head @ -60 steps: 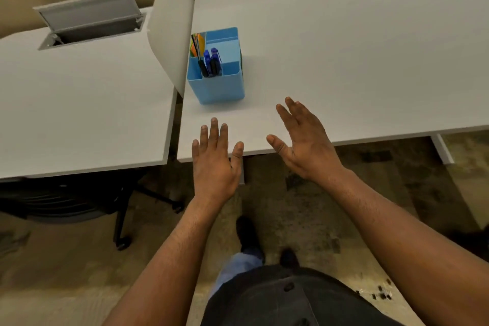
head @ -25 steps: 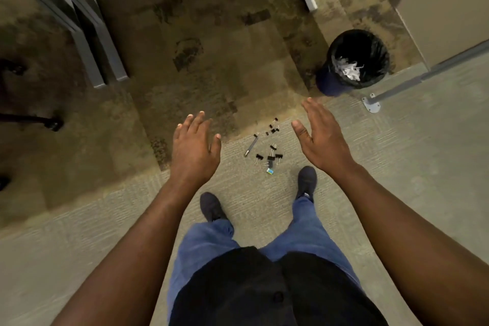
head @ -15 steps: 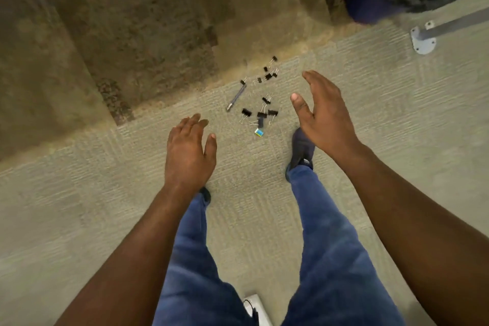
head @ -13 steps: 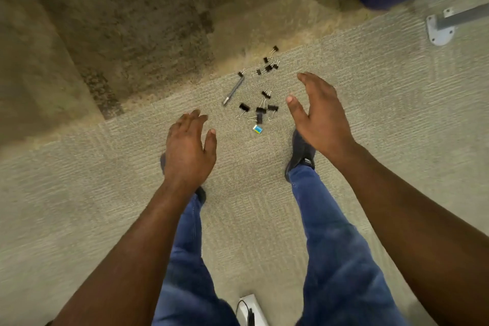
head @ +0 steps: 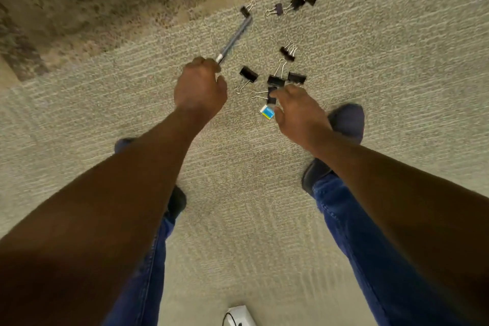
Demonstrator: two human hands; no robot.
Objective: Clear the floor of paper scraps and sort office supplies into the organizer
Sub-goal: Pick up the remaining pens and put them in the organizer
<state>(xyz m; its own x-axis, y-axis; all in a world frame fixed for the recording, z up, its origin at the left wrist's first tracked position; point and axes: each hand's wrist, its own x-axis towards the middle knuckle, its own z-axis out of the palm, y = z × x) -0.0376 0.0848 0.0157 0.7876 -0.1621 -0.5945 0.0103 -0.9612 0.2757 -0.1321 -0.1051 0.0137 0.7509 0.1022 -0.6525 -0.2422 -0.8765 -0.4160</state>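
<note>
Risk first: left hand [head: 200, 87] has curled fingers at the near, silver end of the pen [head: 234, 36], which runs up and away from the knuckles on the carpet [head: 370, 66]. Whether the fingers already pinch the pen or only touch it, cannot tell; knuckles hide the contact. A grip on that end only could let the pen pivot or roll off the fingertips.

Right hand [head: 296, 111] hovers with loosely bent fingers over the near cluster of binder clips [head: 275, 81], tips just at one clip; it looks like it holds nothing yet, though the underside is hidden. Clips lie just beyond and left of its fingertips, wire handles sticking out at odd angles. Likely trouble: handles snag each other, so one lift drags a neighbour and drops it, or small clips slip out of a loose grab.

A small blue-and-white scrap [head: 267, 112] lies just left of the right thumb, easy to miss or knock. More clips [head: 297, 2] sit well beyond both hands and need a second reach.

Containers: none in view, so no organizer or bin contents to report.
</note>
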